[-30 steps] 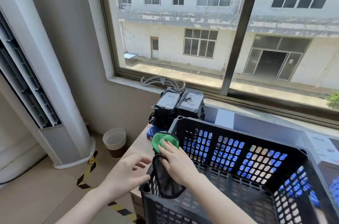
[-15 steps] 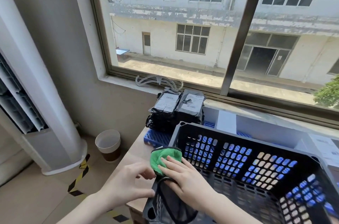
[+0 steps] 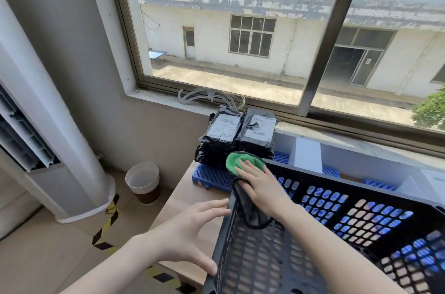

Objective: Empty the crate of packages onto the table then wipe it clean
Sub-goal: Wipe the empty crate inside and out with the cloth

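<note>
A black perforated crate (image 3: 337, 228) stands on the wooden table (image 3: 192, 199), with nothing visible inside it. My right hand (image 3: 261, 186) presses a green and dark grey cloth (image 3: 234, 162) flat against the inside of the crate's left wall, near the far corner. My left hand (image 3: 190, 233) has spread fingers touching the outside of that same wall. Two stacks of black packages (image 3: 237, 137) with white labels stand on a blue pallet (image 3: 212, 177) at the table's far left, just beyond the crate.
A window sill (image 3: 168, 101) with a clear plastic hanger (image 3: 209, 98) runs behind the table. On the floor to the left stand a waste bin (image 3: 143, 181) and a tall white air conditioner (image 3: 48, 113). White boxes (image 3: 308, 154) sit behind the crate.
My right hand has slid the cloth along the crate's left wall toward the far corner. My left hand has opened out and now steadies the wall from outside.
</note>
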The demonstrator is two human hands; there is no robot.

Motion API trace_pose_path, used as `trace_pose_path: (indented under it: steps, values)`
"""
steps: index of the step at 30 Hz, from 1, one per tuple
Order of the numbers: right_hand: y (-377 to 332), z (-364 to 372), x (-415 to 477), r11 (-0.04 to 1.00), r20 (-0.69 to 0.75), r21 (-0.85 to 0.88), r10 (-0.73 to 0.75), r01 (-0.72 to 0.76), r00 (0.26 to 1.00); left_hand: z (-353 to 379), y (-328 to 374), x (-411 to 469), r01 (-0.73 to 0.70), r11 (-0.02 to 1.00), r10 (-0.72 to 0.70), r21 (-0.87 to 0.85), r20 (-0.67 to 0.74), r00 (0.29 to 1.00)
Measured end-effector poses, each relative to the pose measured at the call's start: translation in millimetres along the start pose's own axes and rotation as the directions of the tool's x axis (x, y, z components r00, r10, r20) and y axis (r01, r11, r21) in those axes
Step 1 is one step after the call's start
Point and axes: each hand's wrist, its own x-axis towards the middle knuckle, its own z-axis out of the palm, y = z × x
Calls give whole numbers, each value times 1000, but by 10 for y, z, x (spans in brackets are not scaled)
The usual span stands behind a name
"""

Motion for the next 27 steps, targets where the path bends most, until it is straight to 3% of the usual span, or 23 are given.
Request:
trace_pose_path:
  steps: [5, 9, 14, 20, 27]
  values:
    - [100, -34, 166, 998, -12, -28, 53, -53, 999, -57, -61, 95, -45, 998, 42, 35, 61, 997]
    - [24, 3, 131, 993, -36, 90, 79, -76, 996, -72, -90, 123, -99, 991, 96, 86, 38, 995]
    - [-110, 161, -236, 976, -44, 214, -23, 32, 999, -86, -119, 165, -122, 988, 122, 95, -2, 992]
    - [-209, 113, -304, 991, -57, 122, -51, 58, 997, -115, -139, 295, -148, 982, 156, 121, -56, 986]
    - [-17, 16, 38, 997, -29, 6, 77, -77, 997, -112, -206, 502, -162, 974, 184, 157, -135, 974]
